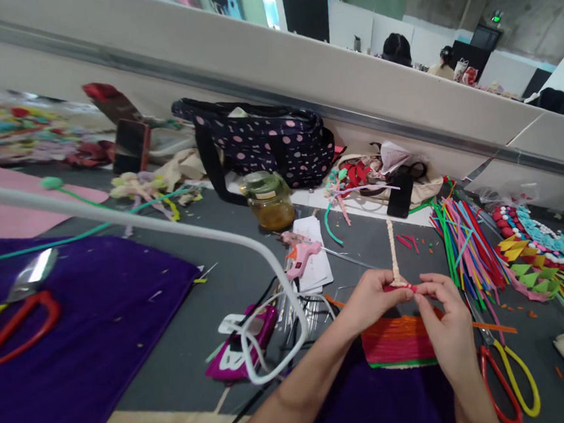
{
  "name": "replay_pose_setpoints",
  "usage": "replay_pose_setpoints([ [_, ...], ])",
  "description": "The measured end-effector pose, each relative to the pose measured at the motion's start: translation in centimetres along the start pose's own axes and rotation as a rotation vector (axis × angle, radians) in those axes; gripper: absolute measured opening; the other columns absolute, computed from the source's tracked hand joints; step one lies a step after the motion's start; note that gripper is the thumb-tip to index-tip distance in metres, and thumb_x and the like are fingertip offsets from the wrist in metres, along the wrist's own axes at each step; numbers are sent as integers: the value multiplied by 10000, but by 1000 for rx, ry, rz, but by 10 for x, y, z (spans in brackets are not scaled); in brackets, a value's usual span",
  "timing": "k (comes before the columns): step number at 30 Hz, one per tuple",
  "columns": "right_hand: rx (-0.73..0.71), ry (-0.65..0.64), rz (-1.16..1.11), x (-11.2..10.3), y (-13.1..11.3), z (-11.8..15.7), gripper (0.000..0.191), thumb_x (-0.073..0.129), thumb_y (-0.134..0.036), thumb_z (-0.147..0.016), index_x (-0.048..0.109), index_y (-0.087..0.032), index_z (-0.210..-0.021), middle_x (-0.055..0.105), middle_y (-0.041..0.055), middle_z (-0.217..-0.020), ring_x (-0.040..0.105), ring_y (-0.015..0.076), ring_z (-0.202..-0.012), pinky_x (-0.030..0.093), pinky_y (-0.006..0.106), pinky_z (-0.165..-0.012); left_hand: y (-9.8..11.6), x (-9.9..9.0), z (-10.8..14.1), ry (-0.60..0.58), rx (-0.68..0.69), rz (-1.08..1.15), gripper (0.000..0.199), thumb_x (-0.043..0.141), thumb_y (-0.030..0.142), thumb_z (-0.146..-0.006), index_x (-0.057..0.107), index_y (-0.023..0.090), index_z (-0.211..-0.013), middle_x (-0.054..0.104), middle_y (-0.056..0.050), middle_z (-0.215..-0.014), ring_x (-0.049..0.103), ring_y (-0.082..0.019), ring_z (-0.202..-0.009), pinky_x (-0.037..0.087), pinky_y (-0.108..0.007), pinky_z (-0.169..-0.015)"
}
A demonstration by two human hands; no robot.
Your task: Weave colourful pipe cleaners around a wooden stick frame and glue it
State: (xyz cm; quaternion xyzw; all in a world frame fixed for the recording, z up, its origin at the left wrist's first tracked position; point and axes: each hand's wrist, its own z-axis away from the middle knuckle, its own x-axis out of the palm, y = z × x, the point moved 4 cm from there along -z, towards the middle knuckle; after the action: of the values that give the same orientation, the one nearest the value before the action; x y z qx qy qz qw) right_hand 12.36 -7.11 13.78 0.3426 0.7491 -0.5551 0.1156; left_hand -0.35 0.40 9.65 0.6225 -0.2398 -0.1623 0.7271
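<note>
Both hands meet above a striped orange and red piece point(397, 343) with a green edge. My left hand point(376, 301) pinches the left end of a small red piece point(403, 287), from which a cream braided strip point(392, 248) stands up. The fingertips of my right hand point(443, 312) are closed on the right end of the same red piece. Below the hands, dark purple cloth point(377, 400) lies under the striped piece.
Red and yellow scissors point(508, 376) lie right of my right hand, near bundled coloured stems point(467, 241). A pink glue gun point(305, 255), a glass jar point(271, 202), a dotted bag point(270, 140) and a black phone point(400, 194) stand or lie farther back. A white tube point(165, 225) crosses the left.
</note>
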Motion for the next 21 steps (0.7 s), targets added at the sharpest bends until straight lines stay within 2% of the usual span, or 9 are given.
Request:
replay_pose_setpoints([
  [4,-1,-10,17,-5,1,-1,139,511,-279,-868,623,-214,-918,594,94,-1050,563,218,-1007,478,348,-835,2,-1,0,-8,-20,57,219,735,326,-620,683,120,-673,631,-7,-614,523,-115,-574,398,-223,-559],
  [7,-12,-15,78,-7,-2,-1,109,522,-272,-865,613,-219,-893,599,80,-1023,559,219,-1003,446,363,-877,2,-1,0,-10,-33,78,217,747,322,-608,690,122,-672,640,-11,-623,533,-120,-588,403,-222,-559],
  [21,-84,-38,142,-4,-7,-2,141,470,-243,-893,595,-214,-835,619,64,-904,577,201,-885,455,319,-785,3,-1,-2,-120,-28,83,234,755,321,-618,689,117,-711,606,13,-610,504,-104,-583,384,-227,-591],
])
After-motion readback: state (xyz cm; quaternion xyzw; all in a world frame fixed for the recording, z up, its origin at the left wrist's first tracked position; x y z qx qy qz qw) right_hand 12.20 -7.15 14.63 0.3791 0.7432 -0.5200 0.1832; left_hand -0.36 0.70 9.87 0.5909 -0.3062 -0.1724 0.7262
